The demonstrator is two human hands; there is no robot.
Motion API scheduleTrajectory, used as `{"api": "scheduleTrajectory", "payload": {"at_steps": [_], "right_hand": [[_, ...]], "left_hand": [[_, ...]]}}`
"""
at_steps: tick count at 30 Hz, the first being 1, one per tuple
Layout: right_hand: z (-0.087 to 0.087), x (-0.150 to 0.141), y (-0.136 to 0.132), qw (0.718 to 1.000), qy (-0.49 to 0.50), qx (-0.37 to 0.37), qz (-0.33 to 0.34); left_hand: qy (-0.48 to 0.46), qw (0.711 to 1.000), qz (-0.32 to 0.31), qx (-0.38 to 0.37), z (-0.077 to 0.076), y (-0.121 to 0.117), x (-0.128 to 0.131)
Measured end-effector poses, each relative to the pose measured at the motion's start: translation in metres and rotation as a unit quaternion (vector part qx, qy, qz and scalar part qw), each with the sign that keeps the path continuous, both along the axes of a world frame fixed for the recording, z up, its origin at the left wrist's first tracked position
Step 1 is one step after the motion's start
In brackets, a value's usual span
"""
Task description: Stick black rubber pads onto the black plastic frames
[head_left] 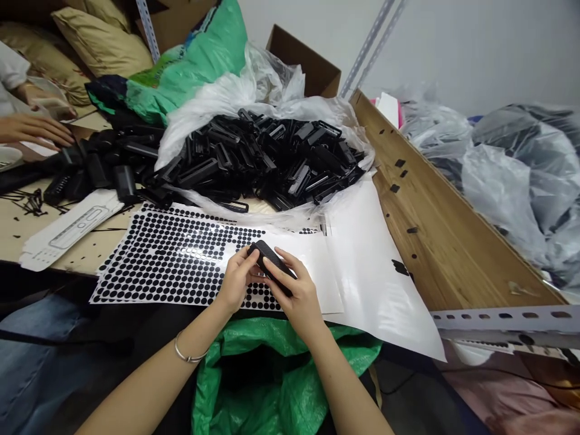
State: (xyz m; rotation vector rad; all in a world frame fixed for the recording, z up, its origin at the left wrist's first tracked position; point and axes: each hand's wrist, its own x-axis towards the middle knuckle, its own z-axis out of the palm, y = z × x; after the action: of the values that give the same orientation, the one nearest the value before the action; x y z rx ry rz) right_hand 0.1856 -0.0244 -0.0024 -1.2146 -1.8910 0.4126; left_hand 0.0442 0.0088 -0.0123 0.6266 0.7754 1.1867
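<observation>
My left hand (235, 279) and my right hand (296, 294) together hold a small black plastic part (268, 261) above a white sheet of black round stickers (172, 257). The left fingers pinch the part's upper end; the right fingers wrap its lower end. A silver bracelet (188, 355) circles my left wrist. Behind the sheet, a big heap of black plastic parts (267, 160) lies in an open clear plastic bag.
A green woven sack (281, 380) gapes open under my arms. Blank white backing sheets (376, 272) lie to the right beside a wooden board (435, 229). Another person's hands (34, 130) work at far left. Bagged goods (512, 163) fill the right side.
</observation>
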Motion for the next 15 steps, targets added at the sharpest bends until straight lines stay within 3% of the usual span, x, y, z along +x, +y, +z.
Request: {"api": "scheduleTrajectory", "payload": {"at_steps": [6,15], "right_hand": [[0.004,0.001,-0.005,0.999,0.041,-0.027,0.011],[0.008,-0.017,0.003,0.996,0.053,-0.054,-0.04]], "left_hand": [[-0.031,0.999,0.031,-0.017,0.006,0.005,-0.011],[0.045,0.999,0.011,0.023,0.008,0.006,-0.017]]}}
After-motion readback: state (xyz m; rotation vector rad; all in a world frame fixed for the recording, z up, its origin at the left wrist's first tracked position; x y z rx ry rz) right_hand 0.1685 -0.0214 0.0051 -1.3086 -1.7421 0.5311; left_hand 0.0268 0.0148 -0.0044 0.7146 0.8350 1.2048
